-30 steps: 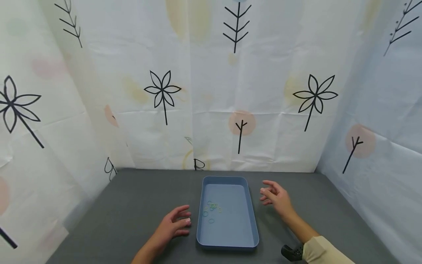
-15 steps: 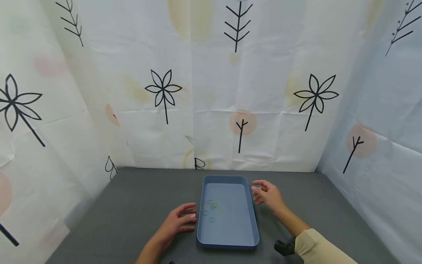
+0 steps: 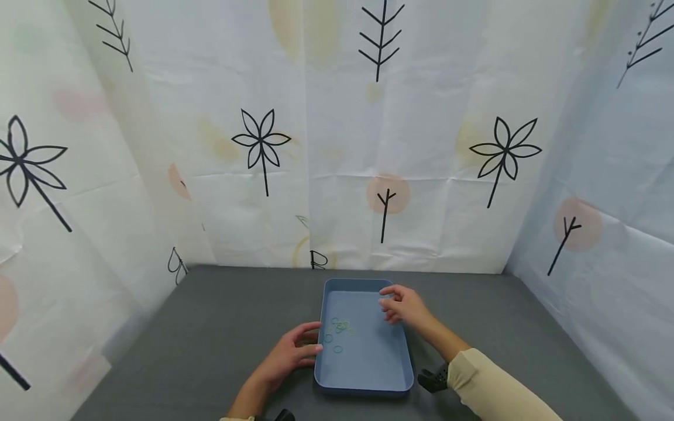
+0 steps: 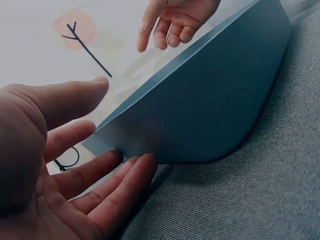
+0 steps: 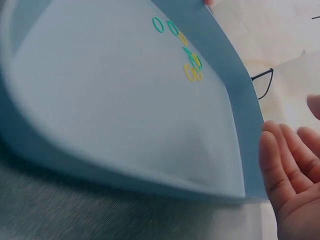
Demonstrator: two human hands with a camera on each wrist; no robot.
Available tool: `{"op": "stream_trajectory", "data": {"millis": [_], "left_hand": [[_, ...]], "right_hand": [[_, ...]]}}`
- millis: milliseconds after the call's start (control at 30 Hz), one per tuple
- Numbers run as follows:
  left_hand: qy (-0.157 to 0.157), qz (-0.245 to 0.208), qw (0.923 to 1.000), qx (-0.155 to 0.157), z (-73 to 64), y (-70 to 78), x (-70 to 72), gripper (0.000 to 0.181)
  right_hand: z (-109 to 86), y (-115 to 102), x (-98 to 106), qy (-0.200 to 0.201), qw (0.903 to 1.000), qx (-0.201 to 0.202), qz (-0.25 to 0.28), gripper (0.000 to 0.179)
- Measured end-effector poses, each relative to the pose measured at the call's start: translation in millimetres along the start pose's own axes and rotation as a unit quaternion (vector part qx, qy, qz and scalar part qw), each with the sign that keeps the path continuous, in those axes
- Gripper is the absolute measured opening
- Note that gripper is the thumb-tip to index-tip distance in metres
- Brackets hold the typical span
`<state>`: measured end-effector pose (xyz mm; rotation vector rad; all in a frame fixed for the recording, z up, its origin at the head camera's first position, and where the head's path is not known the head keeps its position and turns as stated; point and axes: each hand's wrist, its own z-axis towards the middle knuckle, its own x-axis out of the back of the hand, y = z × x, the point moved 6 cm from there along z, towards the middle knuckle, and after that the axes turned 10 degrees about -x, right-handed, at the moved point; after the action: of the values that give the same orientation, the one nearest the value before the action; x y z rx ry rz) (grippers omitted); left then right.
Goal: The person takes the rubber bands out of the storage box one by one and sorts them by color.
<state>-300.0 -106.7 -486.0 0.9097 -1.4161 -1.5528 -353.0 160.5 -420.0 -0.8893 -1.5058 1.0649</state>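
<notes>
A shallow blue tray (image 3: 368, 368) lies on the table, with several small thin rings (image 3: 341, 325), green and yellow, on the left part of its floor. They look like tiny rubber bands in the right wrist view. My left hand (image 3: 286, 354) is at the tray's left side, fingers spread, fingertips right at the outer wall (image 4: 200, 100) in the left wrist view. Over the tray's far right edge hovers my right hand (image 3: 404, 305), fingers loosely bent and holding nothing. The rings lie well to the left of it.
A dark grey cloth (image 3: 237, 304) covers the table. White printed curtains (image 3: 337, 146) stand behind it and on both sides. A black device (image 3: 434, 380) sits at my right wrist, by the cream sleeve (image 3: 495, 386).
My left hand has moved right, up to the tray's wall. My right hand has come left from beside the tray to over its right edge. Tray and rings stay put.
</notes>
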Motion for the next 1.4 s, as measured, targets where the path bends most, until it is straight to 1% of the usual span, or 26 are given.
{"op": "stream_trajectory", "data": {"millis": [133, 267, 367, 567, 733, 833, 900, 1000, 1067, 1167, 1267, 1400], "left_hand": [[-0.004, 0.003, 0.9999, -0.01, -1.3, 1.3, -1.2, 0.061], [-0.006, 0.002, 0.9998, -0.016, -3.2, 2.3, -0.9, 0.061], [-0.007, 0.003, 0.9998, -0.019, -3.8, 1.6, 0.0, 0.061], [-0.006, 0.005, 0.9997, -0.021, -3.1, -0.2, 2.0, 0.061], [-0.005, 0.008, 0.9998, -0.019, -2.1, -1.5, 2.6, 0.061], [-0.006, 0.006, 0.9998, -0.02, -1.3, -2.3, 2.7, 0.061], [-0.006, 0.006, 0.9997, -0.023, -0.9, -2.5, 2.6, 0.061], [-0.006, 0.007, 0.9996, -0.026, -0.7, -2.4, 2.4, 0.061], [-0.006, 0.008, 0.9996, -0.027, -0.8, -1.7, 2.2, 0.061], [-0.006, 0.007, 0.9996, -0.027, -0.8, -1.0, 1.9, 0.06], [-0.006, 0.01, 0.9996, -0.026, -0.8, -0.6, 2.7, 0.06], [-0.008, 0.009, 0.9996, -0.027, -0.4, -0.6, 2.5, 0.06]], "right_hand": [[4.1, -6, -8, -0.021, 0.9994, 0.004, -0.027, 0.029], [6.0, -14, -15, -0.029, 0.9986, -0.003, -0.044, 0.027], [11.3, -14, -20, -0.046, 0.9974, -0.009, -0.056, 0.028], [19.5, -14, -32, -0.091, 0.9934, -0.004, -0.069, 0.03], [26.3, -12, -41, -0.112, 0.9909, -0.015, -0.073, 0.031], [31.2, -10, -46, -0.113, 0.9903, -0.02, -0.078, 0.031], [34.3, -7, -50, -0.111, 0.9886, -0.018, -0.101, 0.03], [37.8, -2, -57, -0.105, 0.9835, -0.016, -0.146, 0.027], [39.3, 0, -60, -0.101, 0.9806, -0.015, -0.168, 0.026], [40.6, 2, -64, -0.093, 0.9797, -0.014, -0.177, 0.023], [42.3, 1, -68, -0.084, 0.9794, -0.002, -0.183, 0.021], [44.8, 4, -74, -0.09, 0.9789, 0.009, -0.183, 0.018]]}}
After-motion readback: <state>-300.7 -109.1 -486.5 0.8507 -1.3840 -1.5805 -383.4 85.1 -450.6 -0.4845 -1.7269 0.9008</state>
